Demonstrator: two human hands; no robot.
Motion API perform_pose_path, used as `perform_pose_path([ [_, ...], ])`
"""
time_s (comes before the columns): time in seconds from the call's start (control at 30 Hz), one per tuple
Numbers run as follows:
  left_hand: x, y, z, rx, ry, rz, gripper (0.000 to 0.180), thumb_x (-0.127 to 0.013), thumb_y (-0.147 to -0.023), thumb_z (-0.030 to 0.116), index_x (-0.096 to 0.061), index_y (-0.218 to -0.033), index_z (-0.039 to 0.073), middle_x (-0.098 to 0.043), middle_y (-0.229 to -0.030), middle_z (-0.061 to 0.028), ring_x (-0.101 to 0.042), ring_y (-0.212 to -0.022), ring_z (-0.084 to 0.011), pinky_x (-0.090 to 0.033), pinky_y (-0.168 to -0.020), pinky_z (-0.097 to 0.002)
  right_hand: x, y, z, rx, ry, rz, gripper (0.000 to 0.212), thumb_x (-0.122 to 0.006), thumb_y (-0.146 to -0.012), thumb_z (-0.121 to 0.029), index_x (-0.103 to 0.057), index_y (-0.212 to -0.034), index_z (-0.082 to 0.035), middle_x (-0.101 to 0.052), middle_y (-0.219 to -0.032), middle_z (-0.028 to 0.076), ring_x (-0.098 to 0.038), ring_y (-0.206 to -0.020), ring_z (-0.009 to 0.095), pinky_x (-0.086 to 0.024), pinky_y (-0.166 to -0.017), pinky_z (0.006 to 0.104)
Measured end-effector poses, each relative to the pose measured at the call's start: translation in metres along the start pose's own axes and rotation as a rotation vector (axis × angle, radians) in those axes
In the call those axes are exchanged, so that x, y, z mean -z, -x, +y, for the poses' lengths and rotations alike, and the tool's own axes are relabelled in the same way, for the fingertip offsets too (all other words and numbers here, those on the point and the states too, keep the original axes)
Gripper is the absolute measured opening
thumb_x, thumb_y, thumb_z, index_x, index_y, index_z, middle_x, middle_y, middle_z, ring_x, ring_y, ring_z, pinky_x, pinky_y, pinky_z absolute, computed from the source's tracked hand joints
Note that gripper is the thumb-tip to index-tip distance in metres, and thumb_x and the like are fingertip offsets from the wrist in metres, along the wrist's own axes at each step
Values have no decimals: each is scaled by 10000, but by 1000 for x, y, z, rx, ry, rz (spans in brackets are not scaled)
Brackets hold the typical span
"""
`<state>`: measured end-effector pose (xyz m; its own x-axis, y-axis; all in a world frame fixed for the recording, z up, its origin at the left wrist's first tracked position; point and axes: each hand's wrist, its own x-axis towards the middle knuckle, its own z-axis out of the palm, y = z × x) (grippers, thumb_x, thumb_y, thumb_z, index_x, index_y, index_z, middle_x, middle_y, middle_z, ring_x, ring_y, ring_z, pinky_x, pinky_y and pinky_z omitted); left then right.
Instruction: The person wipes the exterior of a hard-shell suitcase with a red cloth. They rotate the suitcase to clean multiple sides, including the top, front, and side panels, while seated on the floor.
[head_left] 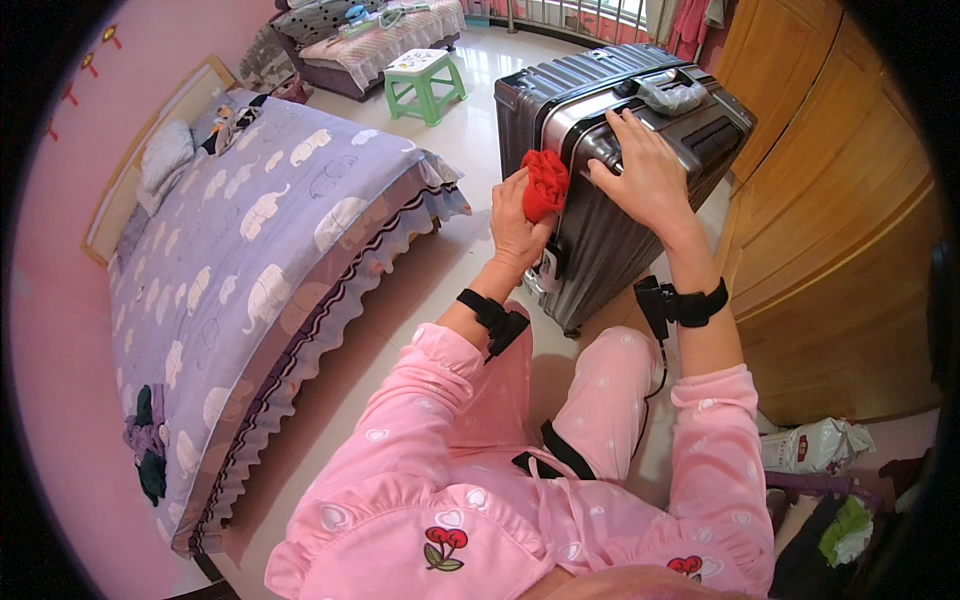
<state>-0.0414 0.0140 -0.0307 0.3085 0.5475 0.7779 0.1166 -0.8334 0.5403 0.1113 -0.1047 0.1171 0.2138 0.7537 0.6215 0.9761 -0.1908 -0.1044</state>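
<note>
A large dark grey hard-shell suitcase (605,255) stands upright on the floor in front of me. Its carry handle (672,97) is wrapped in clear plastic. A crumpled red cloth (546,186) is gripped in my left hand (512,225), right beside the suitcase's near left edge. The fingers behind the cloth are partly hidden. Over the suitcase's upper face, next to its silvery frame strip, lies my right hand (645,172), fingers spread and holding nothing. I cannot tell how firmly it touches the shell.
On the left a bed (270,230) has a purple elephant-print cover. Behind stand a green and white stool (425,88) and a sofa (385,45). A wooden wardrobe (840,240) rises close on the right, with bags (815,447) at its foot.
</note>
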Motion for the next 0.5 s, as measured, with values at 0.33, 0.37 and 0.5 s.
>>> perform_pose_path([
  [0.33, 27, -131, 30, -297, 26, 227, 393, -744, -857, 220, -674, -1212, 67, -658, -1210, -166, -584, -1147, -401, -463, -985, -457, 0, 3, -14, 1, -41, 1, 707, -701, -872, -404, -562, -1426, 13, -546, -1471, 283, -517, -1377, 401, -379, -1177, 485],
  [0.37, 21, -139, 39, -219, 60, 197, 430, -763, -839, 251, -686, -1222, 71, -674, -1227, -166, -592, -1164, -385, -463, -1005, -449, 2, 4, -17, -5, -36, -4, 709, -701, -873, -404, -560, -1425, 18, -547, -1467, 285, -517, -1377, 401, -377, -1179, 485],
  [0.5, 6, -142, 57, -376, -202, 8, 465, -747, -863, 404, -722, -1185, 70, -723, -1157, -149, -641, -1114, -371, -459, -1006, -476, 18, 3, -19, 0, -144, -113, 676, -714, -864, -410, -588, -1356, 37, -564, -1437, 295, -567, -1308, 408, -446, -1107, 473],
])
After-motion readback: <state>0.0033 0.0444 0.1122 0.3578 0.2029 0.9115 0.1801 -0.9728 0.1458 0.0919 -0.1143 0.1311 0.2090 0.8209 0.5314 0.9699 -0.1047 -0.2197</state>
